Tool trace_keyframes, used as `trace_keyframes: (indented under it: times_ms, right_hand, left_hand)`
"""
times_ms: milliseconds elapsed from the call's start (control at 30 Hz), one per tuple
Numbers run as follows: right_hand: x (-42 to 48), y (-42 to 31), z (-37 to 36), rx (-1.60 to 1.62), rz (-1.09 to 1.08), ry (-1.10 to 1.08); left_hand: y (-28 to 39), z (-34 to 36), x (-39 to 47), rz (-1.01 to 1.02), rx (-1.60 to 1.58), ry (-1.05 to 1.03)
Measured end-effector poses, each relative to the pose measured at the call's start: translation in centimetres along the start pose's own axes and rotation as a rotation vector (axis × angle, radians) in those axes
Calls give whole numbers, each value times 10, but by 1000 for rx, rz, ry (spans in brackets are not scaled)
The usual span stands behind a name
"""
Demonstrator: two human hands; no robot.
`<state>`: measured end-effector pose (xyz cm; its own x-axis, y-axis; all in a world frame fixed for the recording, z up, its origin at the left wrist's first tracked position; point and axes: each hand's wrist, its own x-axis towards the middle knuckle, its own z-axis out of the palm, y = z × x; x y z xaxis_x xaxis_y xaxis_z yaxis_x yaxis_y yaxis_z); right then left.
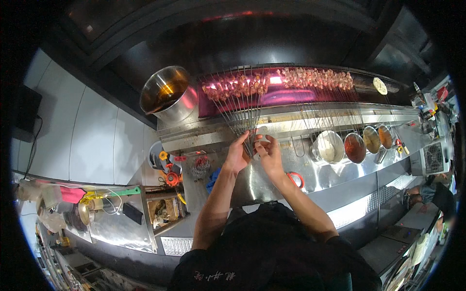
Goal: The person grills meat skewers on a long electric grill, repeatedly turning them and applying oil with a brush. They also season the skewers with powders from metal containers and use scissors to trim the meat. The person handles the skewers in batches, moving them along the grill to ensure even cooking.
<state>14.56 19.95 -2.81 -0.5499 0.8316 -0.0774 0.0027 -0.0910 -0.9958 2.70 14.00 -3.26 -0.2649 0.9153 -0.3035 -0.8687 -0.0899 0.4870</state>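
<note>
My left hand (pixel 237 154) grips the gathered lower ends of a bundle of metal skewers (pixel 243 118). The skewers fan out away from me, and browned meat chunks (pixel 236 87) on their far ends lie over the long grill (pixel 287 96), lit pink. At the bundle's right side is my right hand (pixel 269 154), fingers bent and thumb close to the skewer ends; whether it grips any of them is unclear. Farther right, a second row of meat skewers (pixel 316 78) rests across the grill, paler than the first. One skewer with a flat pale piece of food (pixel 380 86) lies at the right end.
A steel pot (pixel 169 92) of dark liquid stands left of the grill. Along the steel counter (pixel 251 185) are bowls of white (pixel 329 147) and red (pixel 355 148) seasoning. Red-handled scissors (pixel 295 179) lie near my right forearm; a gas valve (pixel 172 178) is at left. Someone's legs (pixel 417 194) show far right.
</note>
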Motion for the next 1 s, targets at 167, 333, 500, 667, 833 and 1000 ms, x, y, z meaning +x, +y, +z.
trace_keyframes:
  times_ms: [167,333,500,667,833,1000]
  right_hand:
    - [-4,-4,0,-83,-42,4]
    - [-15,-31,0,-339,-93,54]
    - [-26,-45,28,-645,-213,78]
    - [-29,-45,71,-896,-126,120]
    - [-18,-65,102,-1221,47,185]
    - [-6,-60,111,-1318,206,245]
  left_hand:
    - [-3,0,-11,16,-15,59]
    - [-9,-16,-62,49,-30,141]
    - [-3,-48,-137,57,335,285]
    - [21,-76,-183,-76,568,187]
    - [44,-95,-210,-160,604,68]
    - [64,-115,-222,-173,637,37]
